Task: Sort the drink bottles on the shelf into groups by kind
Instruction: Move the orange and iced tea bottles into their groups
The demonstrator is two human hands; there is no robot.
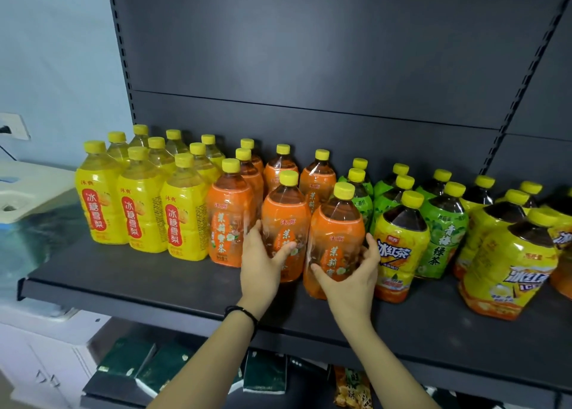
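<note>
Shelf [123, 278]: dark, one tier of drinks in view. Pear bottles [140, 216], yellow label: nine, upright, three rows of three at the far left. Orange bottles [229, 220]: seven, upright, next along. Five stand free, one at the front just beside the pear block and four behind it; the other two are in hand. Left hand [263, 266]: fingers curled round the left flank of the left bottle [286, 213], thumb laid across its label, clamped on it. Right hand [351, 275]: thumb on the front, fingers wrapped round the right flank of the right bottle [337, 226], clamped likewise. Both held bottles have their long axis vertical, at the front of the orange group, each straight ahead of its own hand; whether their bases rest on the shelf or hang just above it cannot be told. The free orange bottles lie to the left and rear of the fingers, so the coming move is judged a short shift left and back, with the left hand the nearer to that gap. Stray iced-tea bottle [399, 238]: one, upright, just beside the right bottle and in front of the green group. Green bottles [445, 223]: six, upright, in pairs running back. Iced-tea bottles [507, 254]: five counted with the stray, a further one cut by the right edge.
</note>
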